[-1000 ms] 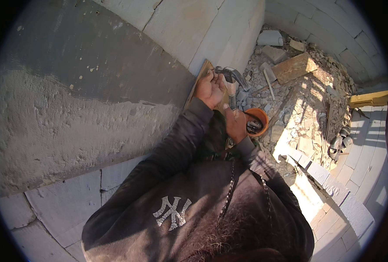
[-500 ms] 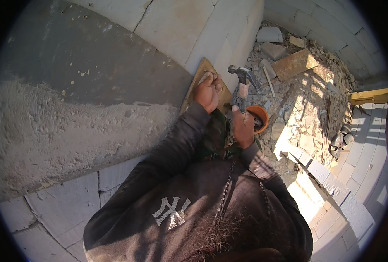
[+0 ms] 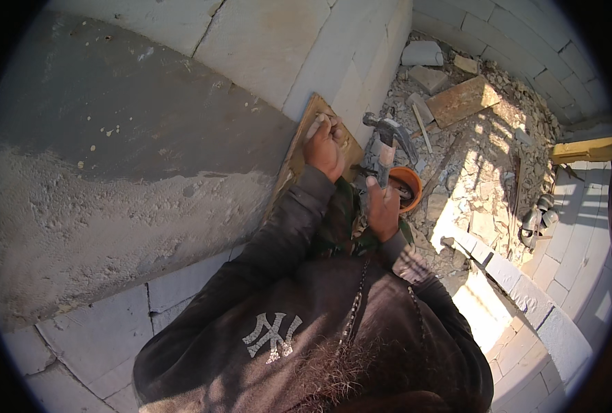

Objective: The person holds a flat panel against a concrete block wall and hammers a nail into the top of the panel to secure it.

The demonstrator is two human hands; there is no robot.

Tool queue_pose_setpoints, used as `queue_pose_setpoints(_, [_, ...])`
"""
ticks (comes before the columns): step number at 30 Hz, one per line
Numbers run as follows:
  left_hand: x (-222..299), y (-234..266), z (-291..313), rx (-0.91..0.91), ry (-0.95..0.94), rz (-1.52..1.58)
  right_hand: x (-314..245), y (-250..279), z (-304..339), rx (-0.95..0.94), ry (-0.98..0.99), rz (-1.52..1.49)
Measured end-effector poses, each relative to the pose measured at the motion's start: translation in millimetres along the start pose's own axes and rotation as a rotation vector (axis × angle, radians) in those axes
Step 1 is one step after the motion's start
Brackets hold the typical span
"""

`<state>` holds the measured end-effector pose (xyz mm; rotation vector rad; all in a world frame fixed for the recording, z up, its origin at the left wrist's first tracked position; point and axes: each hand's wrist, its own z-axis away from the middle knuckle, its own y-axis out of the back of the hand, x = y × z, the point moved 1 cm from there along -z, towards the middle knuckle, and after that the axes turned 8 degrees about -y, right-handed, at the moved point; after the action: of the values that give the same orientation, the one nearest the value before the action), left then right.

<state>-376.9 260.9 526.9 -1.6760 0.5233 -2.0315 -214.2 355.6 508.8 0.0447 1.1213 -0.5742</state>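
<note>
A wooden board point(image 3: 293, 155) stands against the edge of the wall, ahead of me. My left hand point(image 3: 325, 148) rests on its upper part with the fingers closed in a pinch; what they hold, if anything, is too small to make out. To the right of the board, my right hand point(image 3: 383, 208) grips a claw hammer point(image 3: 386, 154) by its handle. The hammer's dark metal head points away from me, apart from the board. Just beyond my right hand is an orange bucket point(image 3: 417, 180) with dark things inside, partly hidden.
At left is a wall with a smooth grey band point(image 3: 161, 117) above rough plaster point(image 3: 113, 220). Broken rubble point(image 3: 485, 179) covers the floor at right, with a loose plank point(image 3: 463, 101) and white blocks point(image 3: 423, 53). A yellow beam point(image 3: 585, 150) lies at far right.
The hammer head has shifted slightly right and toward me, with its handle tilted differently. My left hand stays closed at the board. The view has turned a little.
</note>
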Motion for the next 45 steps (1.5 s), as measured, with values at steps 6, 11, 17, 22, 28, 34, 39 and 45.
queue_pose_setpoints(6, [2,0,1,-0.007,-0.020,0.033,20,-23,-18,-0.092,0.071,-0.076])
queue_pose_setpoints(11, [1,5,-6,-0.033,0.033,0.078,26,-27,-32,-0.075,0.075,0.022])
queue_pose_setpoints(17, [2,4,-7,-0.085,0.065,0.062,8,-34,-19,-0.048,0.186,-0.179])
queue_pose_setpoints(22, [10,8,-8,-0.006,0.146,0.075,2,-35,-15,-0.126,0.087,-0.304])
queue_pose_setpoints(28, [5,9,-13,-0.045,0.176,0.050,27,-24,-45,-0.075,0.197,0.255])
queue_pose_setpoints(34, [6,-4,-6,-0.018,0.193,0.036,22,-27,-40,0.063,0.757,0.310])
queue_pose_setpoints(39, [7,7,-8,0.003,0.189,0.030,12,-31,-26,-0.036,0.129,-0.231])
queue_pose_setpoints(45, [3,11,-12,-0.002,0.209,0.038,20,-34,-20,-0.013,0.199,0.075])
